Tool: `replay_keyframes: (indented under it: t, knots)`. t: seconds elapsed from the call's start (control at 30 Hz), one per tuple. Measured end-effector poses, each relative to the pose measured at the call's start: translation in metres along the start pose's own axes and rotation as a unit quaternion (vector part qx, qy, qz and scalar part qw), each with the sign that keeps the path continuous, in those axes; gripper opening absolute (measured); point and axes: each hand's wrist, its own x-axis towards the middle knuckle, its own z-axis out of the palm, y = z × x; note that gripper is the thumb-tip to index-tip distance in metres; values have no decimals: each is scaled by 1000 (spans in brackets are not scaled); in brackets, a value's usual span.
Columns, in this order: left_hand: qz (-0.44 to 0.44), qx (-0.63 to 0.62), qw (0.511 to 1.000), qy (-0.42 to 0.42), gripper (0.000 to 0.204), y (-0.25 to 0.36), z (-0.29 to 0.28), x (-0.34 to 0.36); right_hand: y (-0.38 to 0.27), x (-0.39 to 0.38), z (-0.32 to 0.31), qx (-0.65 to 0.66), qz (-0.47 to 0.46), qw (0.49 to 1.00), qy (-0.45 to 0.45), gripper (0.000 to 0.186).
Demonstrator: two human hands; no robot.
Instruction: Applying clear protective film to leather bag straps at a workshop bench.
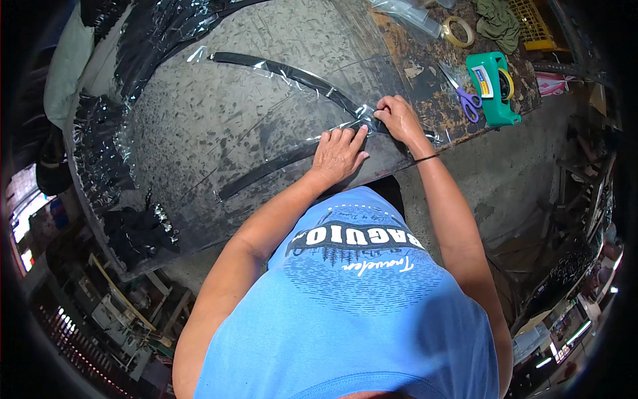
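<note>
Two long, narrow black strips in clear plastic lie on the worn grey tabletop [199, 126]. The far strip [239, 60] curves from the upper left toward my hands, and the near strip [259, 177] slants up to them from the lower left. My left hand [339, 156] rests over the near strip with its fingers stretched out, the forefinger pointing at where the strips meet. Just to the right, my right hand [401, 122] has its fingers bent and pinched at the shiny clear plastic [365, 114] by the far strip's end. Its fingertips are partly hidden.
Purple-handled scissors [469, 103] and a green tape dispenser [493, 110] lie on the worn wooden board at right. Behind them are a tape roll [446, 30], a crumpled green cloth [498, 25] and a yellow crate [531, 26]. Shiny black bundles [100, 146] line the table's left edge.
</note>
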Motion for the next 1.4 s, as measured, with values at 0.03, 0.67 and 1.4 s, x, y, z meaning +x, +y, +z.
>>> replay_keyframes:
  t: [0.03,0.67,1.4]
  knots:
    - [-3,1,1000,7,62,0,0,0,-1,3,0,-22,12,999,-19,17]
    - [19,-4,1000,9,66,-1,-3,5,2,-31,2,-49,-93,990,93,13]
    - [21,-20,1000,-3,68,-3,-2,5,-21,-20,-1,396,359,844,-48,24]
